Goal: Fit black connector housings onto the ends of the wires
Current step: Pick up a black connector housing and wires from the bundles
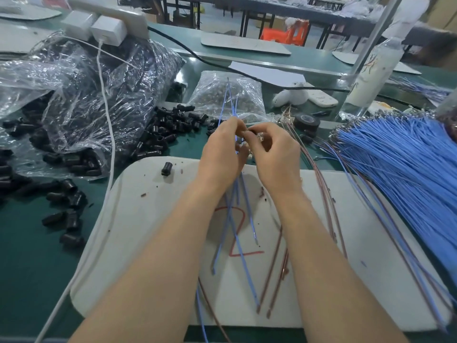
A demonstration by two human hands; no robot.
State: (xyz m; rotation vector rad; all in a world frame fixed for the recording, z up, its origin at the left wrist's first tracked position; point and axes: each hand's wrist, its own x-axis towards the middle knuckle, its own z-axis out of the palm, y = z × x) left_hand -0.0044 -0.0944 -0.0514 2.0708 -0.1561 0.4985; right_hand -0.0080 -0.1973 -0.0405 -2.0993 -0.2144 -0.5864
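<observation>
Black housing (pixel 252 131) pinched at right hand (pixel 275 154) fingertips, 3 o'clock of left hand (pixel 222 151), whose curled fingers grip blue wires (pixel 228 100).

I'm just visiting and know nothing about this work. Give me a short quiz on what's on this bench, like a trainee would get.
1. True or false: a lone black housing lies on the white board.
2. What is drawn in red on that board? A) a 2 B) a star C) an arrow
3. Fill in: the left hand grips thin ____ wires.
Key: 1 true; 2 A; 3 blue.
</observation>
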